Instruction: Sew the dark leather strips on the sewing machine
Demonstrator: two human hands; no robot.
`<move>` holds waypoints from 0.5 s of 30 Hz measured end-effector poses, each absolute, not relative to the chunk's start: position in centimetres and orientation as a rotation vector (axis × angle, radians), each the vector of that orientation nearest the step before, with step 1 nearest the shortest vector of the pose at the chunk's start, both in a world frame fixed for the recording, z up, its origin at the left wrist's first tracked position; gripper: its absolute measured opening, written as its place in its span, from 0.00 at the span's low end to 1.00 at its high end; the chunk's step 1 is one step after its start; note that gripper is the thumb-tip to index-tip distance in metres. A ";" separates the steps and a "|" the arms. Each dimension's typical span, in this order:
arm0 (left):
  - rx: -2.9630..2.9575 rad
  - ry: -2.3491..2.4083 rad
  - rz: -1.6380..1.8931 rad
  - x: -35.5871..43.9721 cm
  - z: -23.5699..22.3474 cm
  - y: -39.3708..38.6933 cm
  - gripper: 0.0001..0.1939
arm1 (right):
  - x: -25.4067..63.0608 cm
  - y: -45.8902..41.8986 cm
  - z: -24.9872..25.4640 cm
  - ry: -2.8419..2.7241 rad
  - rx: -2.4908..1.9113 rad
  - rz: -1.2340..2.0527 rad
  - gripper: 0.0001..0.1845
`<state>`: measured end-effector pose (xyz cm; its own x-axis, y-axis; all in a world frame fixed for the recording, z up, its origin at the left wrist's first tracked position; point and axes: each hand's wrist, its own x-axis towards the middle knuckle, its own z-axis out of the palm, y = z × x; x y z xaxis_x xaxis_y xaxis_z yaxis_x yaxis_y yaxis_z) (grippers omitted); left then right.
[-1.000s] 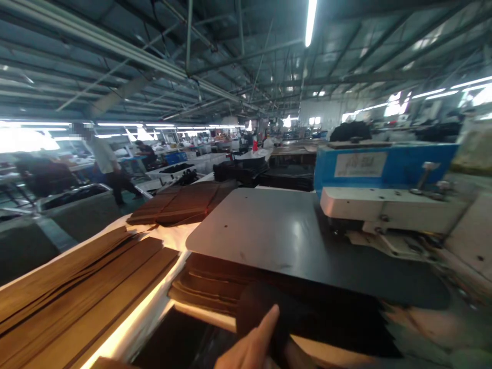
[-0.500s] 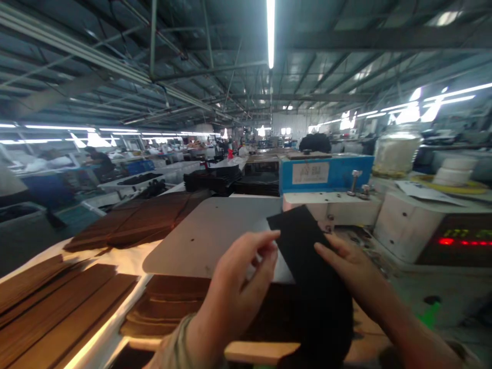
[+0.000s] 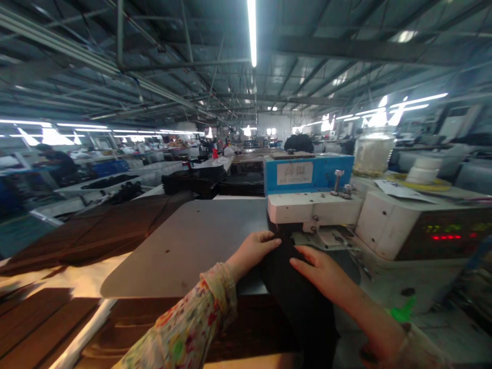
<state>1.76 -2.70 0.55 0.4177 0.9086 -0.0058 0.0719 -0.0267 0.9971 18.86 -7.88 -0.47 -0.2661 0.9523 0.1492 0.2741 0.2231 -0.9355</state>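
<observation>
While both hands are lying flat and open on the black strip (image 3: 298, 297), the left hand (image 3: 255, 251) is pressing its far edge on the grey plate (image 3: 184, 246) and the right hand (image 3: 326, 274) is resting just beside it, under the machine head (image 3: 313, 207) in front of them.

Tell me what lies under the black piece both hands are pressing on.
The black piece lies flat on the grey machine table, held by the left hand and right hand. Its far end runs beneath the machine head; whatever sits there is covered.
</observation>
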 end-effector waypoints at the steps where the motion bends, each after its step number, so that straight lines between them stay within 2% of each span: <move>1: 1.460 0.922 0.871 1.8 0.4 -2.7 0.15 | 18.6 -7.5 -0.8 -1.689 -1.162 1.028 0.21; 9: 1.531 1.007 0.888 1.7 0.3 -2.7 0.12 | 17.9 -7.2 -1.5 -1.757 -1.218 0.728 0.23; 15: 1.497 0.987 0.916 1.8 0.8 -3.0 0.10 | 17.7 -7.7 -1.3 -1.956 -1.230 0.340 0.23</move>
